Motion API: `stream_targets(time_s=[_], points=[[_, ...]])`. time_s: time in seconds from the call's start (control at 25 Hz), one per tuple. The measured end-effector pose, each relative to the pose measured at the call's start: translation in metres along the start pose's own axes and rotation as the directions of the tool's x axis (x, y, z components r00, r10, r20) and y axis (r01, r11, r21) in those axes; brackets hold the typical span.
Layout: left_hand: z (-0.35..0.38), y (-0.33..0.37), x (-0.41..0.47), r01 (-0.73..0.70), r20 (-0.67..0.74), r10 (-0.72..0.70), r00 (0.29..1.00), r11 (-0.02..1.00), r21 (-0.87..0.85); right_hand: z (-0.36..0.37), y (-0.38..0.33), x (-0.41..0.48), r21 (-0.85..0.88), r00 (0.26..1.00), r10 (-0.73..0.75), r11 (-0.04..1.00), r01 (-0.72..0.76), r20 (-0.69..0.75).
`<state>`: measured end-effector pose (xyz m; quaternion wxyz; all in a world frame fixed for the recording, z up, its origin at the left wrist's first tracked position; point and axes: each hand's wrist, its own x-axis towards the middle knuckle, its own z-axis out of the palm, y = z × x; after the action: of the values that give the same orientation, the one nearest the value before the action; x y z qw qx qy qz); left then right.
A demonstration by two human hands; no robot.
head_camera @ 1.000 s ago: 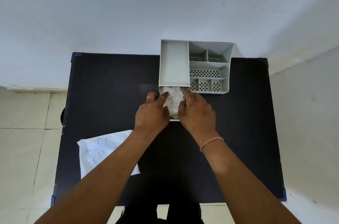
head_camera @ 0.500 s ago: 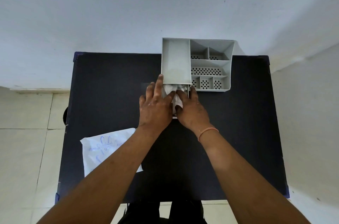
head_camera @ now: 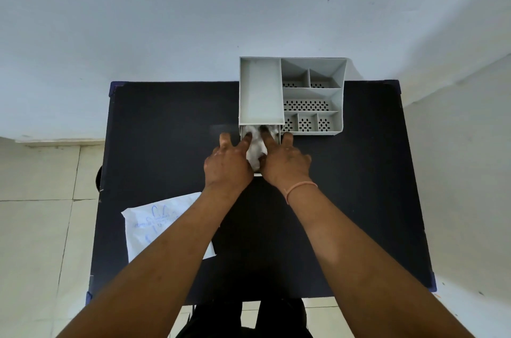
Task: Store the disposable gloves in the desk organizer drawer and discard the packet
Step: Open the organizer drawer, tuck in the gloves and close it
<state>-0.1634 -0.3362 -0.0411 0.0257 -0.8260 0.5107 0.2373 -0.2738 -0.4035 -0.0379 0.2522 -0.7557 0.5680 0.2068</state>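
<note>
While both hands press down side by side on the crumpled white disposable gloves (head_camera: 255,151), the left hand (head_camera: 225,164) has its fingers spread, with one or two fingertips dipping into the drawer (head_camera: 279,135) and the others resting outside its left wall on the bench (head_camera: 166,130). The right hand (head_camera: 286,163) lies likewise loosely spread, its inner fingers pushed into the glove bundle and its outer finger set along the drawer's right edge; a thin pink band (head_camera: 300,188) circles that wrist. The gloves sit in the pulled-out drawer, bunched between the two hands, partly tucked under the organizer's body. The grey desk organizer (head_camera: 261,94) stands at the far edge of the dark bench, touching the pale wall (head_camera: 193,19), with a long plain tray on its left and perforated compartments on its right. Near the left forearm, on the bench's near left part, lies the flat white packet (head_camera: 149,229) with blue printing, well apart from the drawer.
</note>
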Motion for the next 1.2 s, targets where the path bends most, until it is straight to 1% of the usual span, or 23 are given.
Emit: stream_targets(time_s=[0.08, 0.12, 0.16, 0.24, 0.28, 0.32, 0.36, 0.44, 0.48, 0.52, 0.6, 0.64, 0.68, 0.76, 0.8, 0.84, 0.92, 0.96, 1.0, 1.08, 1.2], points=[[-0.002, 0.0, 0.001, 0.01, 0.067, -0.006, 0.998, 0.998, -0.061, -0.003, 0.0, 0.001, 0.074, 0.999, -0.005, 0.997, 0.001, 0.049], [-0.002, -0.001, 0.0, 0.01, 0.053, -0.005, 0.999, 0.996, -0.093, -0.005, 0.002, -0.001, 0.131, 0.999, -0.017, 0.991, 0.012, 0.037], [-0.004, -0.004, -0.001, 0.004, 0.003, -0.004, 1.0, 0.993, -0.119, -0.008, 0.004, -0.004, 0.184, 0.999, -0.032, 0.982, 0.032, -0.008], [-0.005, -0.009, -0.005, -0.04, -0.162, 0.015, 0.987, 0.988, -0.152, -0.012, 0.011, -0.014, 0.236, 0.988, -0.033, 0.969, 0.068, -0.149], [-0.005, -0.01, -0.007, -0.061, -0.218, 0.025, 0.976, 0.985, -0.162, -0.013, 0.015, -0.019, 0.222, 0.982, -0.028, 0.972, 0.07, -0.189], [-0.004, -0.01, -0.006, -0.07, -0.229, 0.03, 0.973, 0.984, -0.167, -0.012, 0.017, -0.022, 0.189, 0.983, -0.023, 0.98, 0.057, -0.181], [-0.002, -0.008, -0.005, -0.065, -0.197, 0.031, 0.98, 0.984, -0.166, -0.011, 0.018, -0.024, 0.143, 0.991, -0.016, 0.989, 0.035, -0.133], [0.003, -0.004, -0.001, -0.038, -0.07, 0.028, 0.997, 0.988, -0.15, -0.008, 0.017, -0.021, 0.061, 1.0, -0.01, 0.998, 0.011, -0.016], [0.006, -0.003, 0.002, -0.026, -0.025, 0.022, 0.999, 0.989, -0.148, -0.007, 0.017, -0.018, 0.037, 1.0, -0.016, 0.999, 0.015, 0.017], [0.008, -0.004, 0.003, -0.014, -0.008, 0.013, 1.0, 0.986, -0.165, -0.007, 0.016, -0.016, 0.025, 0.999, -0.022, 0.999, 0.021, 0.035], [0.009, -0.008, 0.003, -0.005, -0.048, -0.007, 0.999, 0.973, -0.232, -0.006, 0.017, -0.016, 0.053, 0.999, -0.028, 0.998, 0.026, 0.034], [0.009, -0.01, 0.001, -0.016, -0.093, -0.009, 0.996, 0.964, -0.266, -0.006, 0.019, -0.018, 0.086, 1.0, -0.027, 0.996, 0.026, 0.009], [0.008, -0.011, -0.001, -0.037, -0.15, -0.008, 0.989, 0.955, -0.296, -0.006, 0.021, -0.021, 0.117, 0.999, -0.026, 0.993, 0.031, -0.045], [0.005, -0.012, -0.007, -0.092, -0.266, 0.001, 0.964, 0.939, -0.33, -0.004, 0.025, -0.029, 0.155, 0.98, -0.032, 0.986, 0.064, -0.197], [0.005, -0.013, -0.009, -0.108, -0.289, 0.009, 0.957, 0.938, -0.329, -0.003, 0.027, -0.032, 0.157, 0.974, -0.039, 0.985, 0.075, -0.224], [0.006, -0.013, -0.012, -0.108, -0.272, 0.018, 0.962, 0.941, -0.32, -0.001, 0.027, -0.033, 0.148, 0.98, -0.042, 0.986, 0.072, -0.193], [0.011, -0.01, -0.014, -0.055, -0.155, 0.004, 0.988, 0.946, -0.32, 0.003, 0.027, -0.031, 0.133, 0.998, -0.035, 0.99, 0.041, -0.048], [0.013, -0.007, -0.014, -0.015, -0.096, -0.02, 0.995, 0.939, -0.343, 0.005, 0.026, -0.029, 0.15, 0.999, -0.031, 0.988, 0.032, -0.009], [0.013, -0.006, -0.013, 0.025, -0.054, -0.05, 0.997, 0.924, -0.381, 0.005, 0.024, -0.027, 0.192, 1.0, -0.028, 0.981, 0.029, -0.008], [0.012, -0.003, -0.009, 0.085, -0.01, -0.101, 0.995, 0.879, -0.47, 0.004, 0.02, -0.022, 0.303, 0.998, -0.018, 0.952, 0.034, -0.057], [0.004, 0.0, -0.002, 0.113, -0.002, -0.136, 0.991, 0.83, -0.546, -0.003, 0.015, -0.012, 0.395, 0.997, 0.005, 0.918, 0.025, -0.076]])
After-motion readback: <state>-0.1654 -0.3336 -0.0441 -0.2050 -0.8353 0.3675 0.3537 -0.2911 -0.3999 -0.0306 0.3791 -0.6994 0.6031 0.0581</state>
